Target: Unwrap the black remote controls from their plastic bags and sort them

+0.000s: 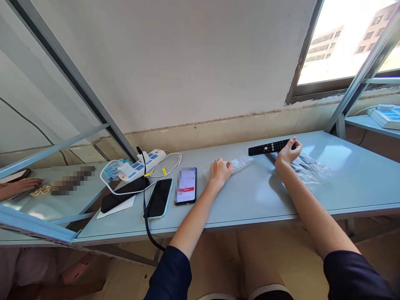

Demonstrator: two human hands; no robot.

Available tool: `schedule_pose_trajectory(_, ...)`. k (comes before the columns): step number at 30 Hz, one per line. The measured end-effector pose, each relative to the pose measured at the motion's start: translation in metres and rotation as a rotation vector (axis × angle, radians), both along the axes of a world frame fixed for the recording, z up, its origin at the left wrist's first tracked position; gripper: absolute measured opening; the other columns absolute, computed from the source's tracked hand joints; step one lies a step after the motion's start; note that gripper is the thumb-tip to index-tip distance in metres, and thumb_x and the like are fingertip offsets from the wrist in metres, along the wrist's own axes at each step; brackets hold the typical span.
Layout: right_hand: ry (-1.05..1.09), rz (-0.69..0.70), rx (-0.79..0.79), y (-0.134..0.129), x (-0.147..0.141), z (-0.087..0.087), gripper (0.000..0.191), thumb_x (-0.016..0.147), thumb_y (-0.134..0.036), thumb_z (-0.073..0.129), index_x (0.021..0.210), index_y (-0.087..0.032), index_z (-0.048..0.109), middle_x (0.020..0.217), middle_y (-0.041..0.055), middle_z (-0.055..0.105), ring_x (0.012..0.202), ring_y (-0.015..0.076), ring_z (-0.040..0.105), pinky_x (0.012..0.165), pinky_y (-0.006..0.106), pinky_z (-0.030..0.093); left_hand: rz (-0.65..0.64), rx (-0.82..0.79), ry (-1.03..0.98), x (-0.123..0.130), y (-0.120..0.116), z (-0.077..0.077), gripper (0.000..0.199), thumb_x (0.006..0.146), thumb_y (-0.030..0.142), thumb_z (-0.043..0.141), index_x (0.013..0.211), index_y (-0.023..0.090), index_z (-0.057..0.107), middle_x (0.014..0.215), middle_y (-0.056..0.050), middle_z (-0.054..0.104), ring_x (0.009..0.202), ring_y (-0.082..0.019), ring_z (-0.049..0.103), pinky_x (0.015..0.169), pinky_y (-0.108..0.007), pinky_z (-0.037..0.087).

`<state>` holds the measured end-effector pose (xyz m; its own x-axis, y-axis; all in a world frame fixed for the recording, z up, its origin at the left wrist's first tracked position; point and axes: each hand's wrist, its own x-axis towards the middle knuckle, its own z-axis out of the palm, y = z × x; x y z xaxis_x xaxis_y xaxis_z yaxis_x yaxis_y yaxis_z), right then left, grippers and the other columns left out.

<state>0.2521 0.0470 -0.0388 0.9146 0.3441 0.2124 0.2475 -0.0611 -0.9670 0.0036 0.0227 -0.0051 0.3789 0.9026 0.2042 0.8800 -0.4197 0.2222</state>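
A black remote control point(265, 148) is gripped at its right end by my right hand point(289, 152), held just above the desk with its buttons facing up. My left hand point(220, 171) is closed around a clear plastic bag point(242, 161), whose crumpled end sticks out to the right on the desktop. Under and beside my right hand lies another clear plastic bag with something dark grey in it point(308, 166); its contents are hard to make out. Left of my left hand a phone with a lit screen point(186, 186) lies flat.
On the left of the desk point(243, 200) are a phone in a light case point(160, 198), a dark flat device point(125, 195), a white power strip point(142, 165) and cables. Bed-frame posts stand at both sides. Another person's hand point(26, 184) rests on the neighbouring desk at far left.
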Motion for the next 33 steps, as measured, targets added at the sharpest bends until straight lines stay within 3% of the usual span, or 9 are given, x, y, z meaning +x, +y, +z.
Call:
schedule_pose_trajectory(5,0.031,0.133,0.045,0.001,-0.001,0.002,0.065,0.085,-0.068,0.006,0.124,-0.027,0.037,0.112,0.0094,0.055,0.091,0.02,0.061,0.062,0.03,0.054,-0.066,-0.001,0.027,0.001,0.0,-0.002,0.033,0.091,0.025,0.041,0.078,0.02,0.071,0.093,-0.006,0.065,0.094,-0.021,0.061,0.079,-0.029,0.045)
schedule_pose_trajectory(9,0.096,0.296,0.076,0.006,-0.014,0.0,0.061,0.078,-0.077,0.027,0.111,-0.03,0.045,0.087,0.0024,0.058,0.069,0.0162,0.059,0.054,0.03,0.055,-0.183,-0.022,0.072,0.004,-0.003,-0.004,0.027,0.09,0.026,0.046,0.08,0.02,0.069,0.094,-0.005,0.064,0.092,-0.019,0.06,0.077,-0.027,0.046)
schedule_pose_trajectory(13,0.168,0.511,0.081,0.006,-0.036,0.001,0.044,0.076,-0.068,0.049,0.097,-0.029,0.049,0.074,-0.0024,0.054,0.057,0.0112,0.055,0.058,0.029,0.058,-0.294,-0.041,0.119,0.004,-0.006,-0.004,0.021,0.09,0.025,0.047,0.088,0.02,0.067,0.095,-0.004,0.063,0.091,-0.018,0.06,0.076,-0.026,0.047)
schedule_pose_trajectory(18,0.237,0.726,0.057,-0.006,-0.06,0.007,0.023,0.079,-0.039,0.063,0.095,-0.025,0.054,0.086,0.0012,0.062,0.066,0.0134,0.065,0.065,0.03,0.06,-0.332,-0.042,0.155,0.006,-0.007,-0.004,0.022,0.091,0.023,0.044,0.09,0.019,0.065,0.095,-0.005,0.062,0.093,-0.019,0.06,0.078,-0.027,0.048)
schedule_pose_trajectory(22,0.253,0.828,0.015,-0.018,-0.071,0.014,0.023,0.076,-0.017,0.064,0.098,-0.021,0.06,0.094,0.0046,0.067,0.075,0.0152,0.068,0.067,0.029,0.06,-0.335,-0.037,0.166,0.007,-0.006,-0.006,0.022,0.091,0.022,0.043,0.092,0.019,0.065,0.096,-0.006,0.062,0.096,-0.021,0.059,0.08,-0.029,0.048)
schedule_pose_trajectory(33,0.177,0.891,-0.164,-0.023,-0.077,0.018,0.034,0.075,-0.008,0.062,0.107,-0.019,0.065,0.116,0.0065,0.066,0.085,0.0155,0.067,0.059,0.022,0.055,-0.34,-0.042,0.173,0.007,-0.006,-0.007,0.022,0.091,0.021,0.042,0.093,0.017,0.064,0.096,-0.006,0.061,0.093,-0.021,0.058,0.079,-0.03,0.047)
